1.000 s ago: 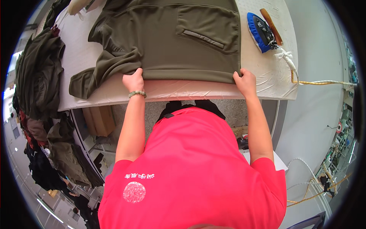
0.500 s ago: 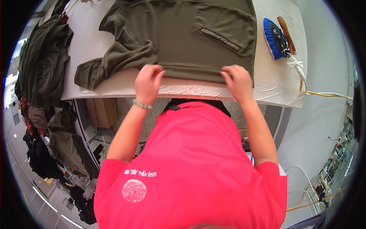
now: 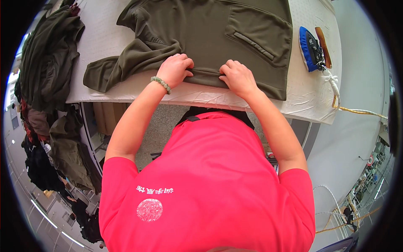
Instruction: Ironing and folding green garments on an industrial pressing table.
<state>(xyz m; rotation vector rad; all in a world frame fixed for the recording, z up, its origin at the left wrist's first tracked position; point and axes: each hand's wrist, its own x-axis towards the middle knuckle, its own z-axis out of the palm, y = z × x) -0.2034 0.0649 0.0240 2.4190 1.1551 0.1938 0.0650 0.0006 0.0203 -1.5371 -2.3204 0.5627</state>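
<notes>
Two bare hands are in view, one left hand (image 3: 174,70) and one right hand (image 3: 238,77), with one bead bracelet (image 3: 161,84) between them. One counter (image 3: 308,98) carries one olive garment (image 3: 201,38), which shows one slit pocket (image 3: 253,45) and one sleeve (image 3: 110,71). There is one iron (image 3: 310,48) with one brown handle (image 3: 323,47). The dark garments (image 3: 49,59) at the left number more than one; overlapping, they defy an exact count.

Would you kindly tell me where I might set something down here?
The table is bare between the dark clothes and the olive garment, and between garment and white cord. Left hand and right hand crowd the garment's hem.
</notes>
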